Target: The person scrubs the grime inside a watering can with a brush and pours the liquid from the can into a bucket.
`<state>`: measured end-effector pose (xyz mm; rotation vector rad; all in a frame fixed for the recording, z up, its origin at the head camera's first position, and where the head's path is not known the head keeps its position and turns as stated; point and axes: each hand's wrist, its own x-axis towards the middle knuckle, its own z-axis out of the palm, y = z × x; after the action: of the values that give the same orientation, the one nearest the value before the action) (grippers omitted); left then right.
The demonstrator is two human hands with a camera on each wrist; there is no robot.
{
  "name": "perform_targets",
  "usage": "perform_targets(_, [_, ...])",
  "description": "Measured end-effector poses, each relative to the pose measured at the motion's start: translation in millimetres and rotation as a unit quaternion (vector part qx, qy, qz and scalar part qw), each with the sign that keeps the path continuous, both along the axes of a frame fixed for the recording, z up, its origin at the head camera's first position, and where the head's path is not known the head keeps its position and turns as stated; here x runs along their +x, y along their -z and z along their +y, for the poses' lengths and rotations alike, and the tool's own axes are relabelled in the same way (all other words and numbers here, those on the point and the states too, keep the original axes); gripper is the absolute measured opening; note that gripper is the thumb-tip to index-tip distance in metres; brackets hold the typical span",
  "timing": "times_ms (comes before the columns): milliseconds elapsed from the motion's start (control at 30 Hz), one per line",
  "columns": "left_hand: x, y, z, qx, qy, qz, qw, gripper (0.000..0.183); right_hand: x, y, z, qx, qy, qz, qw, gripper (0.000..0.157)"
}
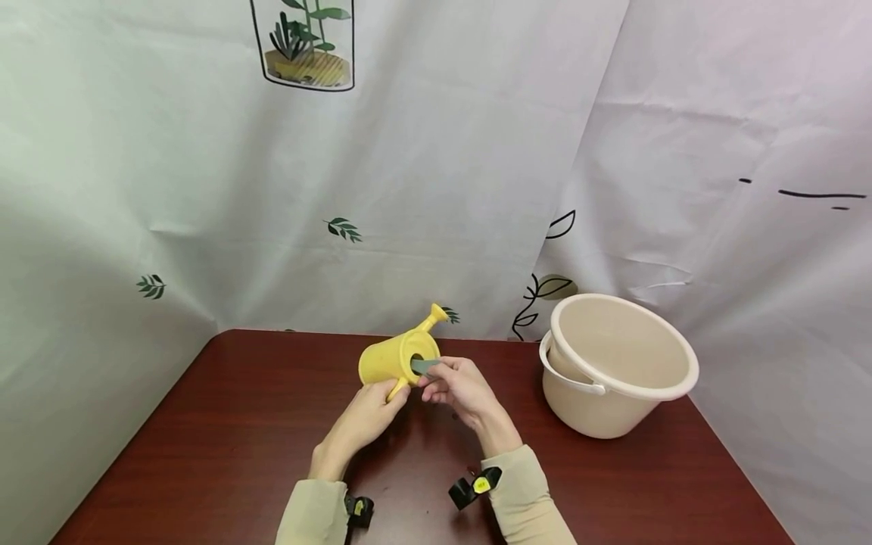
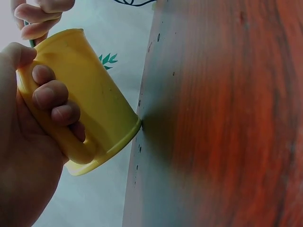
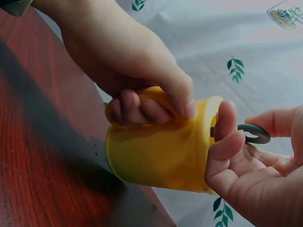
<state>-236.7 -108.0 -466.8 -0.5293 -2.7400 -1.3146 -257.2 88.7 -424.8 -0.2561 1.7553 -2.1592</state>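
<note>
A yellow watering can (image 1: 384, 362) is tipped over above the table, its round opening facing right and its spout pointing up and back. My left hand (image 1: 371, 415) grips the can's handle (image 2: 75, 150), fingers curled round it. At the opening, my right hand (image 1: 466, 390) pinches a grey-green piece (image 1: 424, 366) between thumb and fingers. Its outer end looks like a rounded loop (image 3: 266, 137) in the right wrist view, while the inner end goes into the can and is hidden.
On the right of the dark red wooden table (image 1: 272, 424) stands a large cream bucket (image 1: 593, 412), its handle hanging down on the left. A pale cloth backdrop (image 1: 443, 151) with leaf prints hangs behind the table and along its sides.
</note>
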Motion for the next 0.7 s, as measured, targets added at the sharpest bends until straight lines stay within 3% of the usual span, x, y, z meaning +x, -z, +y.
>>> perform_targets(433, [2.1, 2.3, 4.6, 0.005, 0.006, 0.005, 1.0, 0.04, 4.7, -7.5, 25.6, -0.02, -0.014, 0.002, 1.0, 0.017])
perform_targets(700, [2.4, -1.4, 1.9, -0.001, -0.002, 0.01, 0.9999, 0.038, 0.8, -10.4, 24.8, -0.035, -0.018, 0.013, 0.999, 0.022])
